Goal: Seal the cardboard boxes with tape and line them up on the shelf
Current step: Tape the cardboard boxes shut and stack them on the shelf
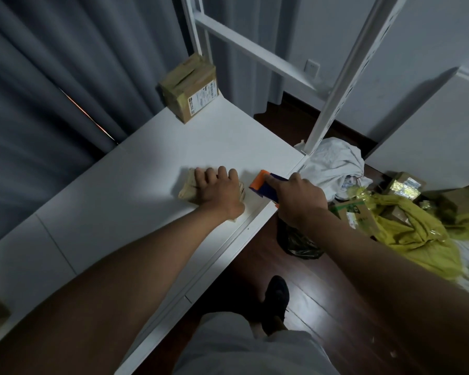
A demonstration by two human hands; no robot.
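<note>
Cardboard box (188, 188) near shelf (136, 196) front edge, left hand (219, 188) spread flat on top. Right hand (295, 199) grips tape dispenser (263, 185) beside it. Keep box pinned; run tape along seam.

small tan cardboard box (186, 188) flat on white shelf (136, 190), taped labelled box (190, 92) at far corner

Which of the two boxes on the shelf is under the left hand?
The small front box: the left hand rests on it. The far box stands untouched in the back corner.
</note>
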